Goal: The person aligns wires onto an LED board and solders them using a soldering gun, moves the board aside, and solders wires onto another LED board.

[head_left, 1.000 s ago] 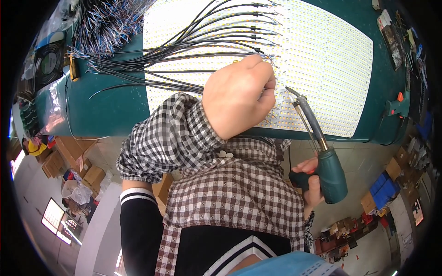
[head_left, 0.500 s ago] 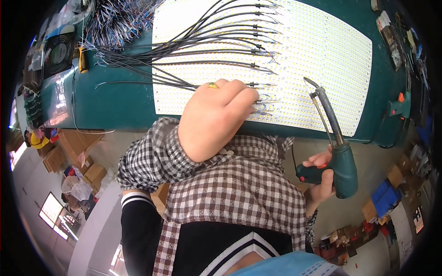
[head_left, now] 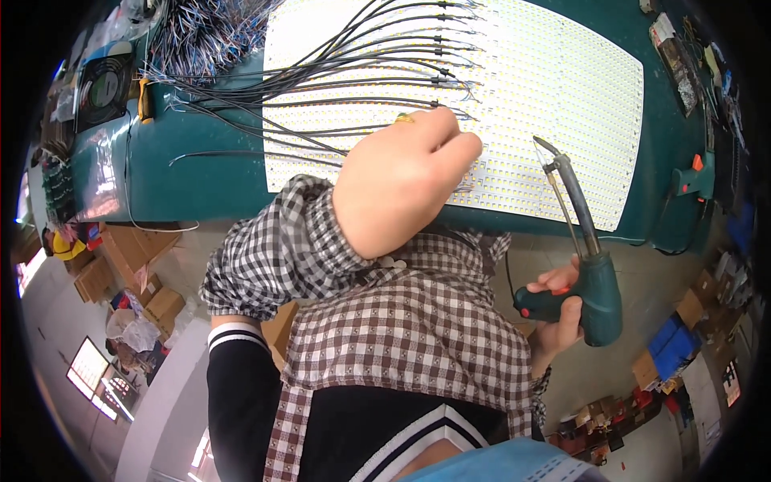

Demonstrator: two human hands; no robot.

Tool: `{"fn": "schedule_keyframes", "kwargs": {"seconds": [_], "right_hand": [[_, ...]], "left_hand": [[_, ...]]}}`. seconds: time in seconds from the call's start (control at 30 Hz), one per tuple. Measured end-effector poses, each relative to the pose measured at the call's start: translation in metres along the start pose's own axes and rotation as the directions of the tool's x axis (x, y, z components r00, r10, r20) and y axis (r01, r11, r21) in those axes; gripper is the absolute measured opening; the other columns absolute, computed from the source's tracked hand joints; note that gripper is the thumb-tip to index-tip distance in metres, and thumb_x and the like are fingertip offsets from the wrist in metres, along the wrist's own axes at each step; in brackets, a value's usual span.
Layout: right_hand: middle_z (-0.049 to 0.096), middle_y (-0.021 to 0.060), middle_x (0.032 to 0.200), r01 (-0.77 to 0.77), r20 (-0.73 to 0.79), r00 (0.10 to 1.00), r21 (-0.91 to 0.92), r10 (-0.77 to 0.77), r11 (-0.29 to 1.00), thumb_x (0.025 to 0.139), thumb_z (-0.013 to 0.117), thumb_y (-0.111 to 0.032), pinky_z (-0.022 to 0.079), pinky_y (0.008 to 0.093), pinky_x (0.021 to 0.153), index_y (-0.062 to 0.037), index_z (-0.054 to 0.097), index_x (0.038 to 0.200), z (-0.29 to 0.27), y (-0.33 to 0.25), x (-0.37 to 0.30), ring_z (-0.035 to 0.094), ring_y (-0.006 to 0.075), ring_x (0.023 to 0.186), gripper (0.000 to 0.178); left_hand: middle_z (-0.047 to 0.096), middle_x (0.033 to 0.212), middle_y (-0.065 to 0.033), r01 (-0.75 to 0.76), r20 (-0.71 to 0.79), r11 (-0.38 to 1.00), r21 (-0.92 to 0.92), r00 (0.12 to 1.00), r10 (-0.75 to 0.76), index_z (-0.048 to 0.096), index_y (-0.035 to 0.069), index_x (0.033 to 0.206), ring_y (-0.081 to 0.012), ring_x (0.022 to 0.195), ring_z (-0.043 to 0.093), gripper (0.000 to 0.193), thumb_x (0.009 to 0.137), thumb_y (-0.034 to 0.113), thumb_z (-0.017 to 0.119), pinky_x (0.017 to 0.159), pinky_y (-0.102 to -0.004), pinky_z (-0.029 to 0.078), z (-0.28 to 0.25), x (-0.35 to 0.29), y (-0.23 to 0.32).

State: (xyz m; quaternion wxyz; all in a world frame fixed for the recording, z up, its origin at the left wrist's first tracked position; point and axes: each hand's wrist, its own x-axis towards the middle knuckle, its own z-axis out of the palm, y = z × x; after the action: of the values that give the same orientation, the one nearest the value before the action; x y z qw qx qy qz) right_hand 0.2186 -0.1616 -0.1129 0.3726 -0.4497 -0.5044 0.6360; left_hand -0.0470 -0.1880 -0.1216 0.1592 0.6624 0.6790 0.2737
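Observation:
My left hand (head_left: pixel 405 181) is over the white LED panel (head_left: pixel 562 104), back of the hand up and fingers curled down close together. Whatever is between its fingertips is hidden beneath the hand. Black cables (head_left: pixel 337 104) lie across the panel, their thin coloured wire ends pointing right; the nearest ones run under my left hand. In my right hand (head_left: pixel 558 317), off the table's front edge, is a dark green soldering gun (head_left: pixel 602 301) held by its grip. Its long barrel slants up over the panel, and the bent tip (head_left: pixel 546 145) is a little right of my left fingers.
A heap of loose wires (head_left: pixel 201 40) covers the table's back left, beside a black fan (head_left: pixel 104 88) and yellow-handled tool (head_left: pixel 144 100). At the right lie another green soldering gun (head_left: pixel 692 178) and a worn block (head_left: pixel 675 64). Cardboard boxes (head_left: pixel 144 249) stand below on the left.
My left hand has moved right and slightly away from me across the panel. The panel and cables have shifted a little left in view. My right hand and the soldering gun stay nearly still.

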Motion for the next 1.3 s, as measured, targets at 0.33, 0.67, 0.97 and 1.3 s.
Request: {"fn": "schedule_keyframes", "kwargs": {"seconds": [0.33, 0.67, 0.97, 1.3], "right_hand": [[0.057, 0.0183, 0.087, 0.046, 0.039, 0.998, -0.058, -0.044, 0.997, 0.081, 0.054, -0.025, 0.048, 0.0387, 0.072, 0.0162, 0.039, 0.116, 0.001, 0.001, -0.001, 0.060, 0.0256, 0.070, 0.055], [0.054, 0.0170, 0.094, 0.000, 0.119, 0.993, -0.143, 0.018, 0.990, 0.085, 0.051, -0.034, 0.053, 0.0299, 0.063, 0.0103, 0.039, 0.120, 0.004, -0.002, -0.005, 0.057, 0.0268, 0.085, 0.057], [0.057, 0.0179, 0.091, -0.117, 0.058, 0.991, -0.082, 0.122, 0.990, 0.080, 0.059, -0.028, 0.050, 0.0329, 0.066, 0.0131, 0.039, 0.116, 0.011, -0.010, -0.011, 0.059, 0.0241, 0.073, 0.058], [0.053, 0.0143, 0.086, -0.143, 0.202, 0.963, -0.190, 0.181, 0.971, 0.085, 0.052, -0.026, 0.052, 0.0333, 0.067, 0.0150, 0.038, 0.116, 0.014, -0.013, -0.014, 0.056, 0.0226, 0.078, 0.053]], "left_hand": [[0.055, 0.073, -0.0065, 0.132, -0.009, 0.967, -0.217, 0.990, -0.137, 0.054, 0.005, 0.077, -0.0194, 0.064, 0.058, 0.009, 0.072, 0.005, 0.062, 0.054, -0.0274, 0.046, 0.009, 0.001, -0.007], [0.054, 0.070, -0.0055, 0.177, -0.044, 0.957, -0.229, 0.981, -0.191, 0.056, 0.005, 0.076, -0.0173, 0.059, 0.057, 0.010, 0.070, 0.006, 0.063, 0.052, -0.0267, 0.046, 0.015, 0.004, -0.008], [0.054, 0.068, -0.0051, 0.164, -0.005, 0.969, -0.184, 0.986, -0.167, 0.055, 0.006, 0.073, -0.0194, 0.057, 0.055, 0.009, 0.067, 0.006, 0.062, 0.050, -0.0284, 0.044, 0.017, 0.007, -0.010], [0.054, 0.067, -0.0050, 0.145, -0.036, 0.958, -0.246, 0.987, -0.159, 0.054, 0.006, 0.072, -0.0191, 0.055, 0.055, 0.011, 0.066, 0.005, 0.063, 0.048, -0.0286, 0.044, 0.019, 0.007, -0.013]]}}
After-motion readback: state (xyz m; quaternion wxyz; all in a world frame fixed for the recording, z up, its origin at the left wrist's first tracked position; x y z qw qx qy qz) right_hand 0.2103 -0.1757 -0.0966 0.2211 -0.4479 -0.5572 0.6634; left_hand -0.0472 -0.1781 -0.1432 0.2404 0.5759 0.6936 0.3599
